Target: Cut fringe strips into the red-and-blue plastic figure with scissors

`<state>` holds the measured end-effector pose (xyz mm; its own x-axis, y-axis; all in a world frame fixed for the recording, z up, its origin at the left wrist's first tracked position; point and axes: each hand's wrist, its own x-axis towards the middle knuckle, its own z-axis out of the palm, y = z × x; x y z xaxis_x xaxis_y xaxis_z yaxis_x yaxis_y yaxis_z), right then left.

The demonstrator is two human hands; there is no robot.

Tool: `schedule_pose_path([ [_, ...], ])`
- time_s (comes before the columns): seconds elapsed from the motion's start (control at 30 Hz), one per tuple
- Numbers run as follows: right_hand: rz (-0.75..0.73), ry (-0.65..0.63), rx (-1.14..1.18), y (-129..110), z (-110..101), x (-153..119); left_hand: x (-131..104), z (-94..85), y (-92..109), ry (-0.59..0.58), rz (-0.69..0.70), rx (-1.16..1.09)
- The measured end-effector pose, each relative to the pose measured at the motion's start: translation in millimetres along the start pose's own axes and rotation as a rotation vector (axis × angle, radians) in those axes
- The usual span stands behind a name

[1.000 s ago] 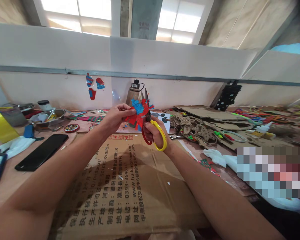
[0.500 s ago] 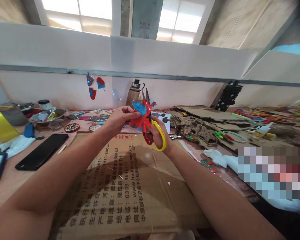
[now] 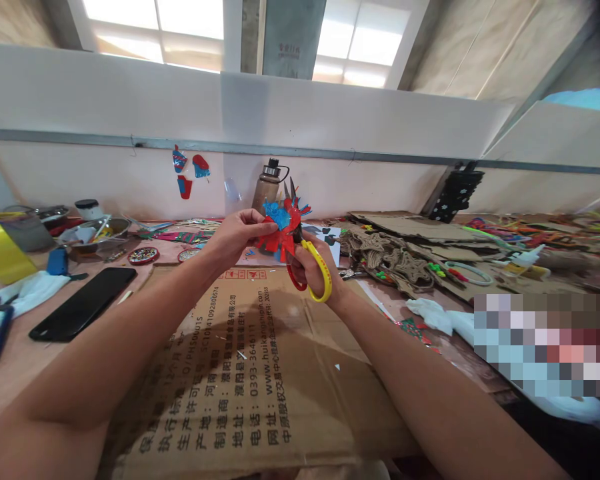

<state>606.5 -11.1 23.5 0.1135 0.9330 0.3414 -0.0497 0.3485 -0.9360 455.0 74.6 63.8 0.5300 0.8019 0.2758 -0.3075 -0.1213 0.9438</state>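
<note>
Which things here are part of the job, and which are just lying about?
In use:
red-and-blue fringed piece, in left hand
yellow-and-red-handled scissors, in right hand

Not in use:
flat black phone
brown bottle with black lid
tan rope stars

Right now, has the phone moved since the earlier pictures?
No, it hasn't shifted either way: the phone lies in the same spot left of the cardboard.

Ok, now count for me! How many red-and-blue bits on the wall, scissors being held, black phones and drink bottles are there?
Red-and-blue bits on the wall: 3
Held scissors: 1
Black phone: 1
Drink bottle: 1
Total: 6
</note>
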Motion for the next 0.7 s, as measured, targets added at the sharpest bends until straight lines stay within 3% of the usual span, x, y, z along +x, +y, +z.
schedule_pose_path([
  [0.4,0.001,0.024,-0.056,-3,-1,-1,3,-5.3,2,0.034,-0.007,-0.022],
  [0.7,0.013,0.031,-0.098,0,-3,2,7,-14.1,2,0.070,0.065,-0.019],
])
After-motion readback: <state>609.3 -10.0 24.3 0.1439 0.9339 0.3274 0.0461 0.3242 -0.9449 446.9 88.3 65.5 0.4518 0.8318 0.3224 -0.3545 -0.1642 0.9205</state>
